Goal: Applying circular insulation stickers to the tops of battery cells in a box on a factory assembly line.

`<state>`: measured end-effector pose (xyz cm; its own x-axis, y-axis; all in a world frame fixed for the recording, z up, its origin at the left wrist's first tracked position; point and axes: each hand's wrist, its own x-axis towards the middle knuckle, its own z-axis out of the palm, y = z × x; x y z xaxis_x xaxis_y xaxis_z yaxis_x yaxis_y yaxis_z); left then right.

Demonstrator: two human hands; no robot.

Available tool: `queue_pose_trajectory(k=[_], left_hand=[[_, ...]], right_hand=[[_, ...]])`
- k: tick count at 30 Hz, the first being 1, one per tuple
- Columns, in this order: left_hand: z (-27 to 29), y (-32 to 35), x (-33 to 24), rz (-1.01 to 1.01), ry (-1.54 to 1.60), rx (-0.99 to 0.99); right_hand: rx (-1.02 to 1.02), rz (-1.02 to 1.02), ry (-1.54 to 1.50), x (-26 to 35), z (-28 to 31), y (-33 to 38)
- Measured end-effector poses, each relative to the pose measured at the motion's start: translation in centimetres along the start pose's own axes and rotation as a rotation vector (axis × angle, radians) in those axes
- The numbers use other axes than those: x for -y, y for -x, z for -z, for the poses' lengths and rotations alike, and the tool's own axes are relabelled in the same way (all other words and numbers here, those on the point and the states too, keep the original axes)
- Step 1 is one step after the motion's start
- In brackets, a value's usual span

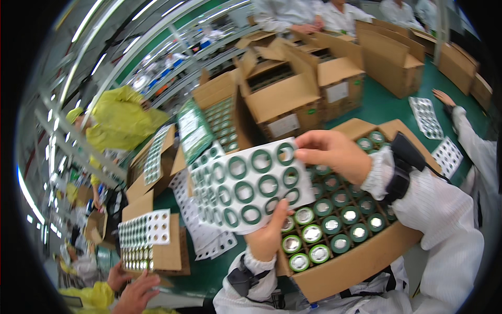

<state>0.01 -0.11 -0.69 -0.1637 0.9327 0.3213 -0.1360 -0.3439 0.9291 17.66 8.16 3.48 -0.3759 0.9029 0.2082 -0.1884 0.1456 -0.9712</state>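
My left hand (pixel 269 233) grips the lower edge of a white sheet of green ring stickers (pixel 243 191), its thumb on the front. At the sheet's upper right corner, the thumb and forefinger of my right hand (pixel 334 154) are pinched together on the edge, by a ring there. Whether that ring is lifted cannot be made out. Below the sheet stands an open cardboard box (pixel 361 264) of upright cylindrical battery cells (pixel 312 233) in a divider grid. Several front-left cells show bright green rims; others have dark green rings on top. The sheet and my right hand hide part of the box.
Used sticker sheets (pixel 212 246) lie left of the box on the green table (pixel 374 112). Open cartons (pixel 290 107) stand behind. A co-worker's hands (pixel 138 293) are at the lower left near another cell box (pixel 167 256); another person's hand (pixel 443 97) is at right.
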Motion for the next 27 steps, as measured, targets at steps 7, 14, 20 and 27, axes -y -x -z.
queue_pose_trajectory(k=[7,14,20,27], left_hand=[[0.7,0.6,0.3,-0.058,-0.076,0.120],[0.3,0.0,0.0,-0.051,0.123,0.181],[0.9,-1.0,0.7,0.002,0.287,0.212],[1.0,-1.0,1.2,0.057,0.401,0.179]], right_hand=[[-0.029,0.096,0.044,0.4,-0.5,1.2],[0.010,0.507,0.456,1.2,0.1,1.1],[0.046,0.721,0.889,2.2,0.9,0.7],[0.103,0.811,0.935,2.7,2.2,0.8]])
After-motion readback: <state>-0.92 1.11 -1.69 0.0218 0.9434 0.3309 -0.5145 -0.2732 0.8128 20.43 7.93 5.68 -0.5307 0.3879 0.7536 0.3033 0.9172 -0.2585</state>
